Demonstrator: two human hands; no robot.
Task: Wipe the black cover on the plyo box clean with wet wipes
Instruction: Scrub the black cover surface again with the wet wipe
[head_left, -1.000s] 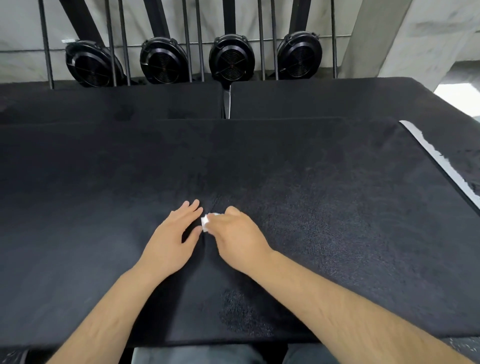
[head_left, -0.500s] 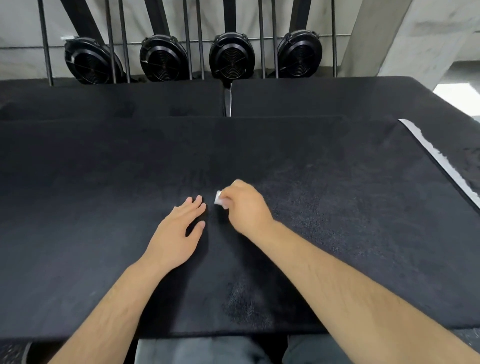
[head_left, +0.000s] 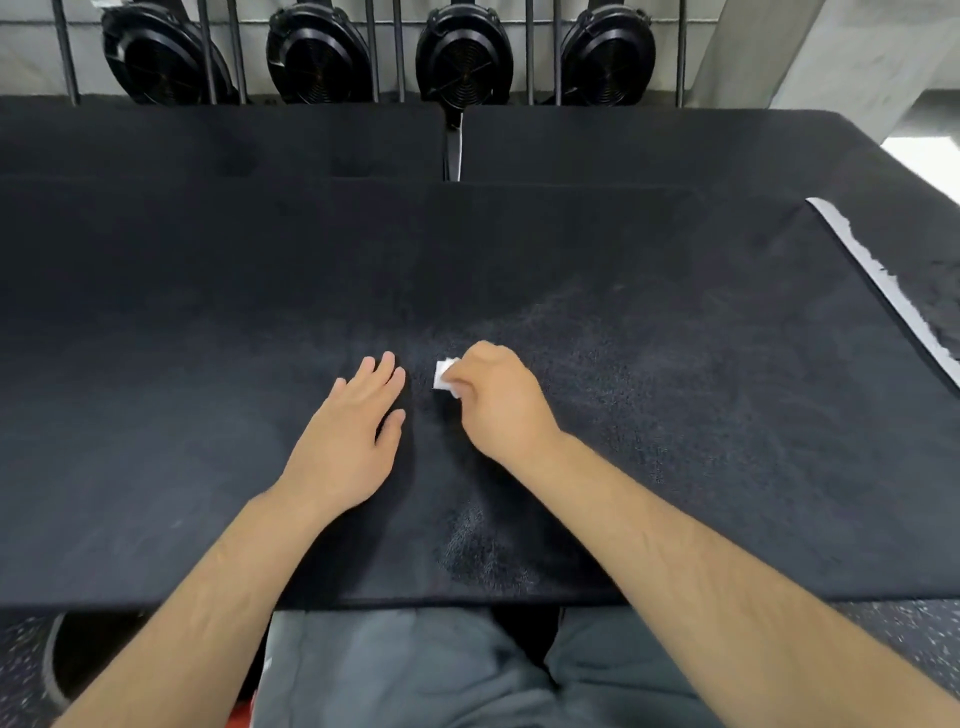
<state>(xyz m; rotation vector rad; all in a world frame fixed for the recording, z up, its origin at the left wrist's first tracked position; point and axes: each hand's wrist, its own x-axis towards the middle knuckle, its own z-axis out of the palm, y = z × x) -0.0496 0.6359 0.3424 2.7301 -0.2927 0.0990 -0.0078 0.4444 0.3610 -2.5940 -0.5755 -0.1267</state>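
right grip (head_left: 498, 400): fingers curled, pinching a small folded white wet wipe (head_left: 445, 375) and pressing it onto the cover.
wipe: pokes out of the fingers toward 10 o'clock. Most of it is hidden in the fist, so I can't tell its long axis.
why folded small: my guess is a tight pad puts more pressure on one spot.
left grip (head_left: 353, 431): flat, fingers straight, palm down on the cover, holding nothing. It sits just beside the right grip, at its 9 o'clock.
why there: probably pins the fabric so it doesn't drag or bunch under the stroke.
cover: black napped textile cover (head_left: 701, 441) lies flat, top face up, over the plyo box (box itself hidden). Long axis runs 9–3 o'clock, with the near edge at 6.
nap: lighter, roughed patches at 3 and 6 o'clock of the right grip, likely worked zones. The 9 o'clock half looks even.
edge: pale ragged strip (head_left: 883, 291) at 2 o'clock.
behind: four black round fan housings (head_left: 462, 52) at 12 o'clock.
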